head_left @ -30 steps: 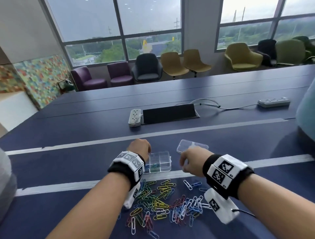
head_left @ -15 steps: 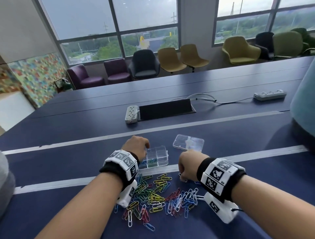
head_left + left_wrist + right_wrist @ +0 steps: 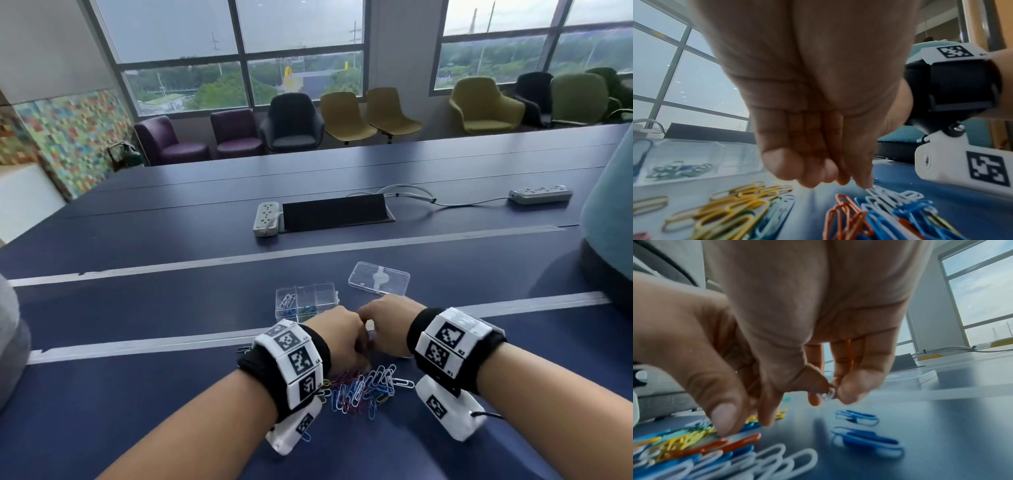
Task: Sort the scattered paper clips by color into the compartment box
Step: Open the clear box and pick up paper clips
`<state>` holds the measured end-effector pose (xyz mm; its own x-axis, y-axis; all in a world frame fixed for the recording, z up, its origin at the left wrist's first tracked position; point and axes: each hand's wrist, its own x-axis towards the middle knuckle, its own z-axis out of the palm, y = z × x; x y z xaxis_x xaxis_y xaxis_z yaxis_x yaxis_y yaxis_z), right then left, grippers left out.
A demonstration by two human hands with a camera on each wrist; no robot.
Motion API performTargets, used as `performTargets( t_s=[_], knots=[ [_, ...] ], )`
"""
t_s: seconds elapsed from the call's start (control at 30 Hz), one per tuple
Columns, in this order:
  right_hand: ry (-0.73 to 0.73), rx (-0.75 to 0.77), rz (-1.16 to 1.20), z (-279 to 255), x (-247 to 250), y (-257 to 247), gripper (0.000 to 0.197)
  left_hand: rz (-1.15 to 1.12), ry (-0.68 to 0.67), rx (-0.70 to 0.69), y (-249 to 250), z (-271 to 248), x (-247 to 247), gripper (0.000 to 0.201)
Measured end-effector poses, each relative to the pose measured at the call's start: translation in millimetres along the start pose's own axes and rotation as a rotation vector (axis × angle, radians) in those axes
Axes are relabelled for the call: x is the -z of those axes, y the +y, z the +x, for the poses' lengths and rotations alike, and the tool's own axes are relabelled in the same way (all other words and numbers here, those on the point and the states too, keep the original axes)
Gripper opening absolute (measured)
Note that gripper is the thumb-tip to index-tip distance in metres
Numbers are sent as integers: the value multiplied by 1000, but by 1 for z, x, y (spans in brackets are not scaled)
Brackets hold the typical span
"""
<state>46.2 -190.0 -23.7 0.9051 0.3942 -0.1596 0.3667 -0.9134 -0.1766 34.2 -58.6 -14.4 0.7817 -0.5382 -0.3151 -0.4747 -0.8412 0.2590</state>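
Note:
Mixed-colour paper clips (image 3: 363,390) lie in a pile on the blue table, between my wrists. The clear compartment box (image 3: 306,301) stands open just beyond my hands, with a few clips in its left cells. My right hand (image 3: 833,391) pinches a pale clip (image 3: 828,395) between thumb and fingertip, a little above the table. My left hand (image 3: 828,177) hangs curled over the pile, one fingertip touching white clips (image 3: 892,198). Whether it holds a clip is hidden. In the head view the left hand (image 3: 342,339) and right hand (image 3: 383,318) nearly touch.
The box's clear lid (image 3: 378,282) lies flat to the right behind the box. Two blue clips (image 3: 859,417) lie apart from the pile. Farther back are a power strip (image 3: 266,219), a black cable hatch (image 3: 335,212) and a second strip (image 3: 539,194). A teal object (image 3: 609,219) stands at right.
My left hand has come back from the box to the pile, beside the right hand. The right hand has shifted slightly left and holds a clip off the table.

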Motion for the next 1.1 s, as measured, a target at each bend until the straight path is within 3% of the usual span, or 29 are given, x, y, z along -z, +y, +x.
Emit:
performTargets(
  t_s=[0.2, 0.33, 0.47, 0.67, 0.73, 0.83, 0.93, 1.1],
  knots=[
    [39, -119, 145, -33, 8, 24, 19, -44, 34, -51, 6, 4, -11, 28],
    [-122, -66, 185, -56, 8, 23, 6, -13, 34, -96, 6, 10, -14, 31],
    [-159, -24, 45, -58, -3, 13, 21, -38, 38, -111, 8, 14, -15, 20],
    [-65, 24, 86, -55, -7, 16, 16, -165, 114, -85, 6, 9, -8, 8],
    [-80, -9, 94, -54, -7, 16, 21, -233, 125, -60, 3, 8, -6, 20],
    [-86, -36, 105, -52, -6, 18, 30, -315, 80, -42, -2, 4, -2, 22],
    [-82, -40, 147, -51, -2, 20, 22, -448, 19, -38, -6, 1, -3, 13],
    [-64, -113, 252, -45, 0, 17, 14, -598, -58, -26, -8, -2, -6, 35]
  ],
)
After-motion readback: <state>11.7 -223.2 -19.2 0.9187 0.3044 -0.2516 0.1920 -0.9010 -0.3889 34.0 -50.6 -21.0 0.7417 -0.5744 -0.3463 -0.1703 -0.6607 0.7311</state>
